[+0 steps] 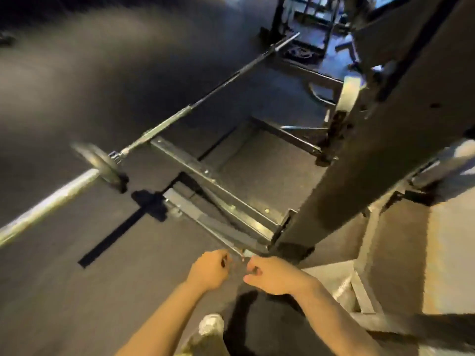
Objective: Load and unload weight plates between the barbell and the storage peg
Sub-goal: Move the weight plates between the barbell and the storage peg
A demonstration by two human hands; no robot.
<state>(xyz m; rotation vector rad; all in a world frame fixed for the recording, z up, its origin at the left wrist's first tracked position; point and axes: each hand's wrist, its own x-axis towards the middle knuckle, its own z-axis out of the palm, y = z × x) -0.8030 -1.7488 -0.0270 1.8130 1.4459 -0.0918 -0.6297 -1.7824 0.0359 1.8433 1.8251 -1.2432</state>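
Both hands sit low in the head view, close together over the dark rubber floor (77,291). Left hand (208,271) has its fingers curled round a small metal piece — looks like a spring collar clip (237,258), though blur makes that uncertain. Right hand (272,277) is curled too, thumb and fingers pinching the other side of the same small piece. The two hands are near each other, not touching.

The barbell (180,111) lies on the floor, running from lower left up toward the far rack. Its bare chrome sleeve (48,204) points at the lower left edge. One dark weight plate (99,163) sits on the sleeve against the collar (only one plate visible on this end). The far sleeve shows no plate.

A black rack upright (359,150) crosses the right side of the frame — tilted by the wide lens. Its base frame (218,186) lies flat on the floor just beyond the hands. A light shoe (210,325) shows below the forearms. No storage peg can be told apart in the blur.
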